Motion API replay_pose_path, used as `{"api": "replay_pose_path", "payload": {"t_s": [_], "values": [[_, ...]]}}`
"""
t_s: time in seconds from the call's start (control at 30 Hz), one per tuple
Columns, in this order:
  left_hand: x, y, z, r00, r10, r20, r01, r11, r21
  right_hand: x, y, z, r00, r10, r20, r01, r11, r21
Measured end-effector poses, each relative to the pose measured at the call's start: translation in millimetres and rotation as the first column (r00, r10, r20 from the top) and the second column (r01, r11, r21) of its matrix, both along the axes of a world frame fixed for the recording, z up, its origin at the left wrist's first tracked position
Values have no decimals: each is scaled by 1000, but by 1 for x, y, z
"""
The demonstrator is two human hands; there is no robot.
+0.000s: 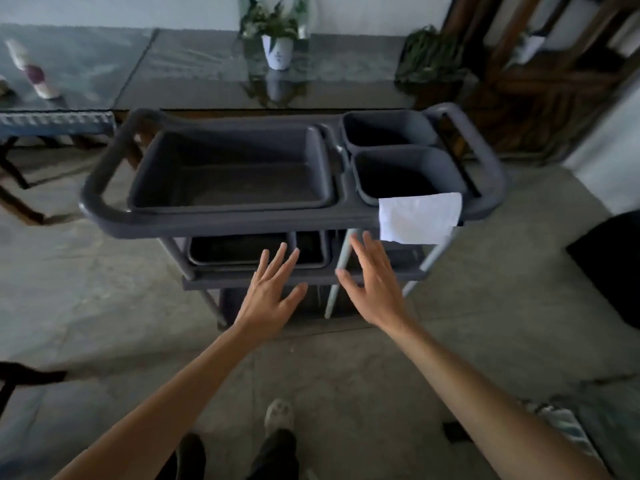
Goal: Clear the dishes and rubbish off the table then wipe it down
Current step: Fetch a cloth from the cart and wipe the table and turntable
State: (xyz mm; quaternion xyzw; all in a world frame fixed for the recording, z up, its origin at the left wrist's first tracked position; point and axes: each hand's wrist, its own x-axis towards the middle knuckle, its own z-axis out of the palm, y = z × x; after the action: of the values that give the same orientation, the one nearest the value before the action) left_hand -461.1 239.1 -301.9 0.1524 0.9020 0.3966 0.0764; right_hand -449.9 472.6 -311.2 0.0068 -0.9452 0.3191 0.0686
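A grey service cart (221,225) stands in front of me. Its top shelf holds a large empty tub (228,168) on the left and two smaller dark bins (388,129) (405,174) on the right. A white cloth (419,218) hangs over the cart's near right edge. My left hand (273,289) and my right hand (374,282) are both stretched out below the top shelf, fingers spread, holding nothing. Behind the cart lies a glass-topped table (194,74) with a potted plant (277,39) in a white pot.
A second table at the far left carries a blurred bottle-like object (33,72). Another tub (239,249) sits on the cart's lower shelf. Another plant (429,57) and dark wooden furniture (540,81) stand at the right. A dark object (613,265) is at the right edge. My feet (277,417) are on a stone floor.
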Motion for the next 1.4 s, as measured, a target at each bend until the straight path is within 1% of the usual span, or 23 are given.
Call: {"api": "replay_pose_path", "payload": {"t_s": [0.03, 0.1, 0.13, 0.2, 0.27, 0.33, 0.43, 0.5, 0.67, 0.73, 0.8, 0.87, 0.93, 0.97, 1.07, 1.2, 1.27, 1.33, 1.4], "values": [[-14, 19, 0, 997, 16, 77, -23, 995, 101, -8, 20, -3, 999, -46, 19, 46, 998, -37], [-46, 55, 2, 966, 41, 256, -113, 955, 274, -28, 61, -8, 990, -134, 41, 138, 983, -122], [-62, 72, 3, 947, 36, 320, -146, 934, 327, -38, 80, -9, 982, -185, 44, 190, 967, -168], [-92, 105, 6, 934, 0, 356, -140, 919, 370, -56, 117, -11, 950, -305, 68, 312, 914, -261], [-118, 134, 9, 920, -39, 389, -124, 916, 383, -71, 149, -11, 899, -415, 137, 437, 843, -313], [-138, 162, 9, 902, -59, 428, -112, 924, 364, -86, 178, -12, 849, -493, 189, 528, 784, -327], [-158, 198, 8, 885, -58, 462, -102, 944, 313, -109, 210, -12, 818, -543, 188, 570, 729, -379], [-165, 216, 6, 870, -12, 492, -163, 936, 311, -121, 225, -17, 809, -548, 215, 585, 713, -386], [-177, 252, 1, 828, 155, 538, -365, 878, 310, -141, 249, -27, 807, -549, 218, 586, 699, -410], [-178, 265, 2, 797, 226, 560, -440, 853, 282, -148, 258, -28, 785, -559, 266, 615, 657, -435], [-179, 275, 2, 763, 283, 580, -483, 847, 221, -153, 266, -25, 771, -526, 358, 636, 620, -460], [-182, 283, 6, 694, 304, 653, -542, 817, 196, -159, 273, -21, 779, -439, 448, 625, 601, -498], [-186, 289, 9, 605, 302, 737, -639, 737, 222, -165, 279, -13, 796, -343, 499, 599, 568, -564], [-187, 290, 11, 590, 316, 743, -670, 705, 232, -168, 281, -9, 803, -304, 512, 586, 555, -590], [-184, 288, 20, 613, 354, 706, -693, 670, 266, -174, 284, 7, 836, -187, 517, 530, 523, -668], [-171, 273, 43, 652, 316, 689, -689, 625, 366, -179, 276, 30, 876, -22, 483, 415, 544, -729], [-163, 260, 55, 665, 344, 663, -695, 611, 379, -183, 264, 42, 884, 34, 466, 371, 556, -744], [-154, 242, 66, 667, 406, 625, -717, 579, 388, -188, 247, 56, 894, 59, 445, 331, 584, -742], [-143, 220, 78, 648, 484, 588, -754, 516, 406, -192, 225, 73, 912, 70, 403, 266, 649, -713]]}}
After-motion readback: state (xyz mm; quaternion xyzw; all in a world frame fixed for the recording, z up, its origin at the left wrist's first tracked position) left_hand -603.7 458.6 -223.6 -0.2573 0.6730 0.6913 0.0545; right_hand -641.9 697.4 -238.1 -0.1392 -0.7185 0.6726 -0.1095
